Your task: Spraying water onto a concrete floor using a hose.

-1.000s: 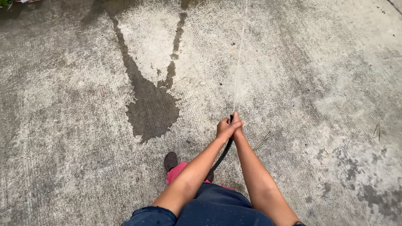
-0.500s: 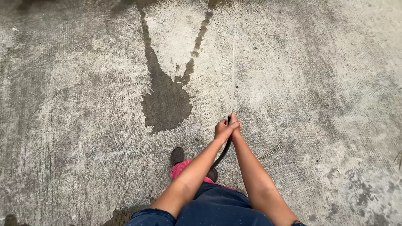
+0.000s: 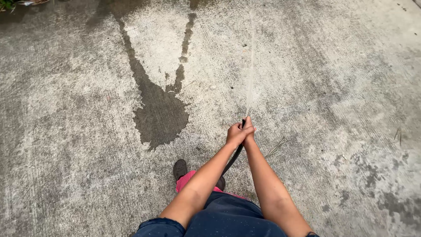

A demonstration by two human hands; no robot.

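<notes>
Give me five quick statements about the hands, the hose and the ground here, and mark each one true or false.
1. Both hands are clasped together around the end of a black hose. True; the left hand and right hand grip it together.
2. The hose lies loose on the concrete with nobody touching it. False; both hands hold it.
3. A thin stream of water shoots away from the hands over the concrete floor. True.
4. The dark wet patch lies to the right of the hands. False; it lies to their left.
5. A dark shoe shows below the hands, next to pink fabric. True.
</notes>
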